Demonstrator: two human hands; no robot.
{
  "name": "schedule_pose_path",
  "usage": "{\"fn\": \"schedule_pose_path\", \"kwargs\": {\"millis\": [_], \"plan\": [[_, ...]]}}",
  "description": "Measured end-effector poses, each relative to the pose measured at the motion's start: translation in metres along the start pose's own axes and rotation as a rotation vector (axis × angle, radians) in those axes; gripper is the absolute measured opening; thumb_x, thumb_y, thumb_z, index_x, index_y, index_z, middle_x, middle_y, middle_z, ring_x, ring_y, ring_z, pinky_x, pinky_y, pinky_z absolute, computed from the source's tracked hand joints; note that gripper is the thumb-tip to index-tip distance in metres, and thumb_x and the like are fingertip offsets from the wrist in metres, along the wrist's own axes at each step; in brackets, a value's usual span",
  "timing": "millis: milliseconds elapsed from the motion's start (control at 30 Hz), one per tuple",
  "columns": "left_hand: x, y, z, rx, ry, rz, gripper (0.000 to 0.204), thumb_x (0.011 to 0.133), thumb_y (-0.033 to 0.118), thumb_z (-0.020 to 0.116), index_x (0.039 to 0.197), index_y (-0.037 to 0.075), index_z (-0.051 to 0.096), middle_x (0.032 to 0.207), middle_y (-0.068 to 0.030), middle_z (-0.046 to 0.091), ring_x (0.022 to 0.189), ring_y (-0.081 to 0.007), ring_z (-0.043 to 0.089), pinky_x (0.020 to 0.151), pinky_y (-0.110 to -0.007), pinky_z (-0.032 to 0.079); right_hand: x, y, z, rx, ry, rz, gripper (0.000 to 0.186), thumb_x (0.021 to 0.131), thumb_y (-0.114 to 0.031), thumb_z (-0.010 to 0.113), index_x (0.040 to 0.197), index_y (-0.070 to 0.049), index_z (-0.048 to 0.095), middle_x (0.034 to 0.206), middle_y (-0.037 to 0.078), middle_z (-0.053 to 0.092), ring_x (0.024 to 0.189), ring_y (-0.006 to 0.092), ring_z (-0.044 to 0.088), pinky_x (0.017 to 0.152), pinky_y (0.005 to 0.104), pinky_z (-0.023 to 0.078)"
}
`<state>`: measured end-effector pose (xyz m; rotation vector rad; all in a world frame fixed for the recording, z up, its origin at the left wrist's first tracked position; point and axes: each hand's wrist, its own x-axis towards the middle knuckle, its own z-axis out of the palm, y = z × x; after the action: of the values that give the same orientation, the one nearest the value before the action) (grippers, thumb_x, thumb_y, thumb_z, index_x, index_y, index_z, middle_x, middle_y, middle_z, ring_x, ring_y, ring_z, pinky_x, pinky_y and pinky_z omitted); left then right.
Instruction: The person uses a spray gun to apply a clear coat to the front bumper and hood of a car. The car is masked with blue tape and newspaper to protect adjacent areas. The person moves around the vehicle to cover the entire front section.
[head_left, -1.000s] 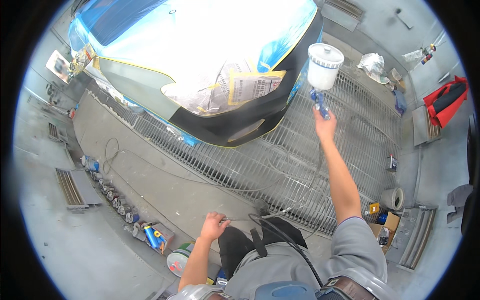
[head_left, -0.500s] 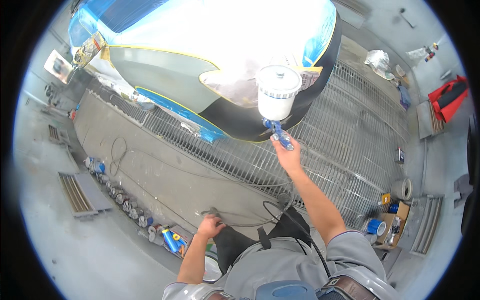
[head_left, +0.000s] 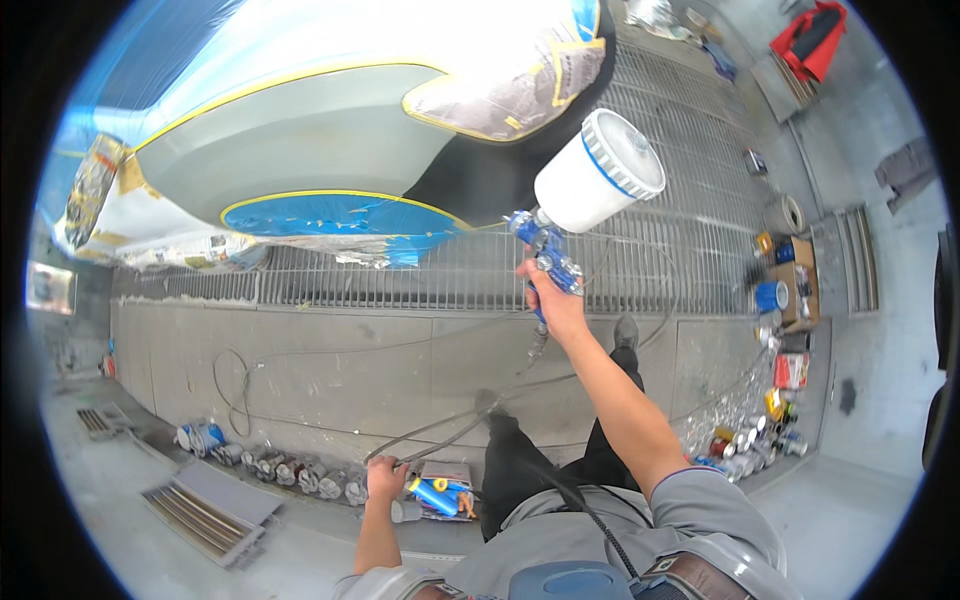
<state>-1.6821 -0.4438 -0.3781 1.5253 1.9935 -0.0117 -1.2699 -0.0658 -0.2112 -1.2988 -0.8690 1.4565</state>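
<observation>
My right hand (head_left: 556, 305) is wrapped round the grip of a blue spray gun (head_left: 548, 256), its white paint cup (head_left: 598, 172) tilted up and to the right. The gun's nose points left, towards the black lower end of a car body (head_left: 330, 130) with a grey panel, edged by yellow tape and covered with blue and clear film and paper. Down at the left, the fingers of my left hand (head_left: 385, 478) are closed round a dark air hose (head_left: 455, 428). The hose runs from there across the floor towards my legs and the gun.
Metal floor grating (head_left: 690, 190) lies under and beyond the car. Several cans (head_left: 290, 470) line the left wall, near a box of rolls (head_left: 440, 495). More cans, a cardboard box (head_left: 797, 275) and bottles stand along the right. A red garment (head_left: 812, 40) hangs at the upper right.
My view has turned and moved right along the car. The gun has swung so its cup leans right. My left hand has moved away from my leg and out to the left with the hose.
</observation>
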Motion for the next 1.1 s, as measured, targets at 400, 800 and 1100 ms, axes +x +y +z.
{"fn": "schedule_pose_path", "kwargs": {"millis": [400,800,1100], "plan": [[0.031,-0.054,-0.089,0.146,0.01,0.086,0.032,0.083,0.03,0.085,0.099,0.003,0.079,0.096,-0.0171,0.072,0.098,-0.0412,0.066,0.091,-0.051,0.052,0.036,0.08,-0.009,0.41,0.22,-0.061,0.026,0.107,-0.024,0.07,0.127,-0.008,0.065,0.09,0.003,0.065,0.057,0.0108,0.053,0.051,0.0272,0.042],[0.058,-0.051,-0.133,0.157,-0.044,0.004,0.034,0.085,0.031,0.085,0.101,0.001,0.079,0.099,-0.0191,0.074,0.1,-0.0416,0.069,0.09,-0.05,0.054,0.109,0.31,-0.082,0.484,0.84,0.244,0.026,0.102,-0.031,0.076,0.093,-0.008,0.067,0.075,0.003,0.063,0.048,0.0126,0.052,0.041,0.0311,0.041],[0.133,-0.148,-0.186,0.189,-0.225,0.177,0.039,0.089,0.038,0.081,0.104,0.002,0.08,0.1,-0.0223,0.076,0.096,-0.0421,0.072,0.086,-0.048,0.057,0.052,0.218,0.065,0.414,0.805,0.098,0.018,0.099,-0.022,0.078,0.098,-0.006,0.071,0.082,0.004,0.07,0.05,0.0097,0.054,0.043,0.028,0.04]]}}
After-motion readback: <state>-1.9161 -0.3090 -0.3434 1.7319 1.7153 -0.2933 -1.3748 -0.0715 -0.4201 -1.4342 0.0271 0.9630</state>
